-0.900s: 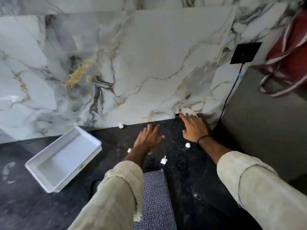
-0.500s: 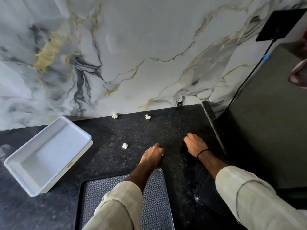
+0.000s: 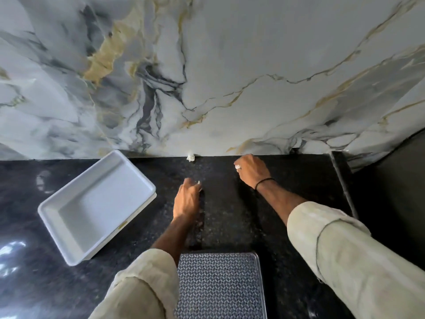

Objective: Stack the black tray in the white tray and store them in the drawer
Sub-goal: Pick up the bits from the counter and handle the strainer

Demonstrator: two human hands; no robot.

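Note:
The white tray (image 3: 96,210) lies empty and at an angle on the left of the black granite counter (image 3: 287,192). The black tray (image 3: 220,284), with a patterned grey mat inside, sits at the near edge between my arms, partly covered by my left sleeve. My left hand (image 3: 186,199) rests on the counter beyond the black tray, fingers pinched on a small white scrap. My right hand (image 3: 253,170) is near the back wall, fingers closed around another white scrap.
One more white crumpled scrap (image 3: 190,157) lies against the marble backsplash (image 3: 230,77). A dark grey appliance side (image 3: 395,192) stands at the counter's right end.
Both hands moved away from me toward the wall and closed on white scraps that lay loose on the counter before. The view shifted, showing less of the black tray.

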